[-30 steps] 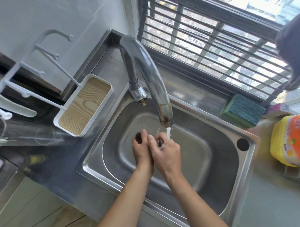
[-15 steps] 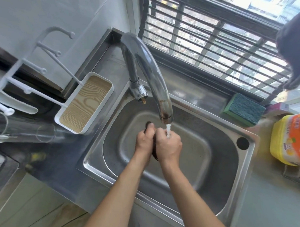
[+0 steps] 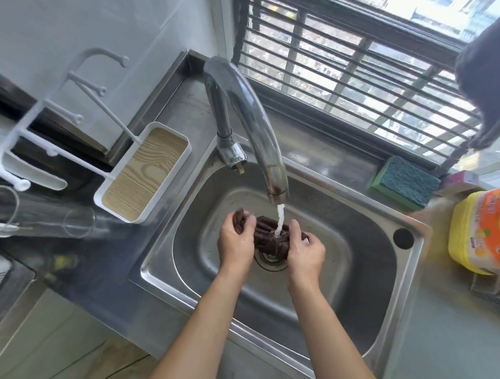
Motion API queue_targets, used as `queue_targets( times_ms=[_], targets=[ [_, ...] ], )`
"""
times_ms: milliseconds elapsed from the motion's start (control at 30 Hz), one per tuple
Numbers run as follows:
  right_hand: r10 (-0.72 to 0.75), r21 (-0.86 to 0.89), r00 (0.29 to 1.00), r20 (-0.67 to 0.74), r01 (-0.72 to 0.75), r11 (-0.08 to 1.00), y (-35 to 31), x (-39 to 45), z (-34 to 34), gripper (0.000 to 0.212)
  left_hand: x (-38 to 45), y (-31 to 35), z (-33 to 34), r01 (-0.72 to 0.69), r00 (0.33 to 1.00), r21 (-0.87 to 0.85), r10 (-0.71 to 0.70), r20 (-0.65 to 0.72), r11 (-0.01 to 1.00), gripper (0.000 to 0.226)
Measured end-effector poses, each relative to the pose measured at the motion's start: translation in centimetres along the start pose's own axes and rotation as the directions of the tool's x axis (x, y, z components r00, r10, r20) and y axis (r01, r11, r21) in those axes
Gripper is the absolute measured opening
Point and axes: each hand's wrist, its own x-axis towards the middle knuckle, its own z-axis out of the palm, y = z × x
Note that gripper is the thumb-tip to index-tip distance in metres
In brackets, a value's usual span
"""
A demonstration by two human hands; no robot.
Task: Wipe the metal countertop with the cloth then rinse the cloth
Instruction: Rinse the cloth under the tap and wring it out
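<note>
Steel sink (image 3: 368, 273), set in the metal countertop (image 3: 452, 344); curved tap (image 3: 249, 115) at its back rim, water running. Over its drain: left hand (image 3: 236, 242) and right hand (image 3: 303, 251), each gripping one end of the bunched dark-brown cloth (image 3: 269, 238) under the stream. Green sponge (image 3: 404, 181) behind its right rear corner.

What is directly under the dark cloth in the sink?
Under the cloth, which both hands hold beneath the running faucet, part of the round metal drain strainer shows. The cloth and hands cover its upper part.
</note>
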Motion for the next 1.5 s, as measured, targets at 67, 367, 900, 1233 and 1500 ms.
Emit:
queue_targets(
  times_ms=[67, 367, 900, 1233, 1500],
  targets=[
    [-0.091, -0.138, 0.994, -0.058, 0.082, 0.987, -0.7, -1.5, 0.1, 0.044, -0.7, 1.1, 0.4, -0.028, 0.991, 0.044, 0.033, -0.130, 0.999, 0.029],
    [-0.074, -0.144, 0.991, 0.111, 0.089, 0.986, -4.5, -0.6, 2.6, 0.045, -1.8, 1.3, 1.6, -0.141, 0.987, -0.143, 0.151, 0.059, 0.980, 0.042],
    [0.038, 0.104, 0.999, 0.013, -0.039, 0.994, -4.9, 1.6, 1.9, 0.041, -1.7, 1.4, 2.9, -0.239, 0.941, -0.004, 0.233, 0.247, 0.971, 0.042],
    [0.154, 0.560, 0.855, 0.496, -0.450, 0.696, -3.9, 0.5, -1.3, 0.009, 1.6, 1.0, 0.6, 0.162, 0.973, -0.086, -0.144, 0.180, 0.983, 0.043],
    [-0.238, -0.107, 0.925, 0.297, 0.280, 0.954, -2.0, -2.7, -0.6, 0.028, 0.0, 0.7, 2.1, 0.053, 0.998, -0.053, -0.055, -0.038, 0.997, 0.030]
  ],
)
